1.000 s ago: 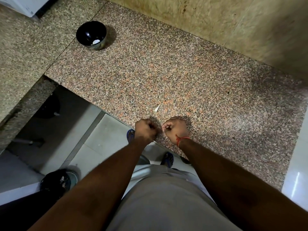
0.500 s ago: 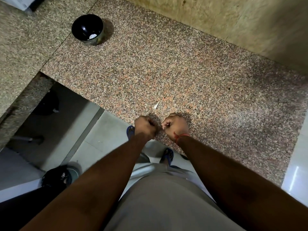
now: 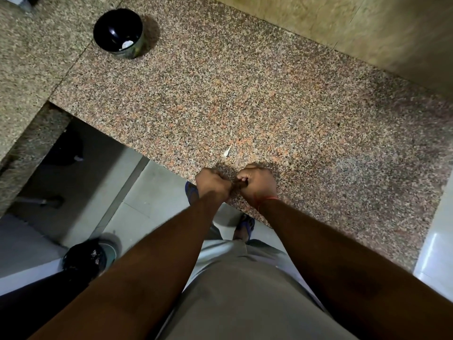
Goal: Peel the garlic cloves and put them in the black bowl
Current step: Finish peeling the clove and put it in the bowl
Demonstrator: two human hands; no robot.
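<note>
Pinching something small and pale between curled fingers: left hand [image 3: 212,183] and right hand [image 3: 257,183], knuckles nearly touching, over the near edge of the granite desk [image 3: 282,114]. Too hidden to name as a garlic clove for certain. Lying just beyond the hands, a white peel scrap [image 3: 227,151]. Standing far off at the desk's back left, black bowl [image 3: 118,33] with pale pieces inside.

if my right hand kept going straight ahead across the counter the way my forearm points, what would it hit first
Probably the small white peel scrap lying just beyond the right hand. Past it, bare counter; the black bowl sits far off to the left, out of that line. Height above the counter is unclear.
</note>
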